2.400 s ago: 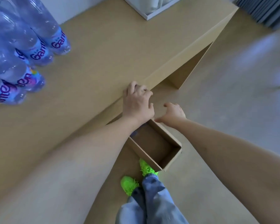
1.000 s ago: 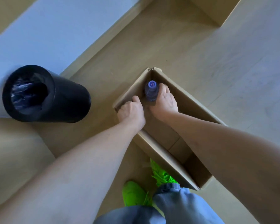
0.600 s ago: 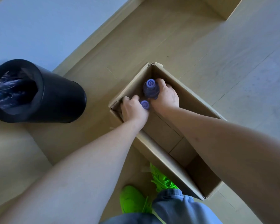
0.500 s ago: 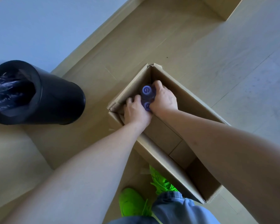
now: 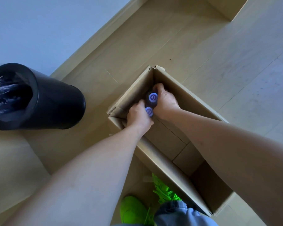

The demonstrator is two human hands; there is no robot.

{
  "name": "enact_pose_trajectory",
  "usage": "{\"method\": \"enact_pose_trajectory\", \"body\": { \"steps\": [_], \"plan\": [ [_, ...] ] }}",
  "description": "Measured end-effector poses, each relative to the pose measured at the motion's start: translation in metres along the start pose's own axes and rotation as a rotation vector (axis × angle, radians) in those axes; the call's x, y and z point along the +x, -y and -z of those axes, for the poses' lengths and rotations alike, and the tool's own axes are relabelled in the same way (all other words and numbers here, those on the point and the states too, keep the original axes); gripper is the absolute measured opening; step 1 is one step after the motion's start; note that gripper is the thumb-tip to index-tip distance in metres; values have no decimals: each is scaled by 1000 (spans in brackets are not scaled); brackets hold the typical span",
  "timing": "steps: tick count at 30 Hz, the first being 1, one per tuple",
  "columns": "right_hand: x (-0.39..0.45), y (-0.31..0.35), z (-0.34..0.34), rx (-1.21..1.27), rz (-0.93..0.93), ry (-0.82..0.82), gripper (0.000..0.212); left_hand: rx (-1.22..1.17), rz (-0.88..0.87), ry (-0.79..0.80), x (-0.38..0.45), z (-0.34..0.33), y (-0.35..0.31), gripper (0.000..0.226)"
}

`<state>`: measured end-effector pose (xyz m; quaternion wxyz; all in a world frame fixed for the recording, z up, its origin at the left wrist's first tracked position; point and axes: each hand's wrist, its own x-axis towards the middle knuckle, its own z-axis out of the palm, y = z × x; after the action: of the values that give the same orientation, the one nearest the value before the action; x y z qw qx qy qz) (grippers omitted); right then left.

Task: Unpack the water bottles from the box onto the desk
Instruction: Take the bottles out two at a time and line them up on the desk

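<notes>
Cardboard box (image 5: 183, 93) on the floor: left hand (image 5: 138, 115) and right hand (image 5: 166, 101) each grip a capped bottle, near (image 5: 149, 112) and far (image 5: 152, 97), fingers wrapped; apparently the last two, neither lifted yet.

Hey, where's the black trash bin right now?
In the head view, the black trash bin stands on the floor at the left, beside the cardboard box and apart from it, near the base of the wall.

I now see both hands inside the box (image 5: 175, 82), moved down from the bench edge. The left hand (image 5: 138, 115) grips a second bottle (image 5: 149, 111), now upright beside the first bottle (image 5: 152, 97), which the right hand (image 5: 166, 101) grips.
</notes>
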<state>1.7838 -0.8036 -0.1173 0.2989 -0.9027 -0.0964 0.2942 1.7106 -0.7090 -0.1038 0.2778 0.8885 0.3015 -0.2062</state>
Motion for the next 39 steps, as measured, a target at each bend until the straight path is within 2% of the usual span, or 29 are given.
{"method": "enact_pose_trajectory", "body": {
  "steps": [4,8,14,20,25,31,39],
  "plan": [
    [-10,-1,13,13,-48,-32,59,-12,46,-54,-5,12,0,45],
    [-46,9,32,43,-95,-25,32,-44,56,-31,-33,38,-13,57],
    [-98,48,93,29,-139,15,25,-63,55,14,-86,111,-60,38],
    [-148,111,197,53,-176,-70,33,-25,21,70,-137,204,-130,27],
    [-197,168,298,70,-193,-139,23,-38,-97,19,-186,283,-201,27],
    [-261,254,417,64,-139,-219,13,30,-183,82,-246,401,-279,34],
    [-343,356,539,27,-32,-342,33,-46,-301,-29,-333,542,-341,42]
  ]
}}
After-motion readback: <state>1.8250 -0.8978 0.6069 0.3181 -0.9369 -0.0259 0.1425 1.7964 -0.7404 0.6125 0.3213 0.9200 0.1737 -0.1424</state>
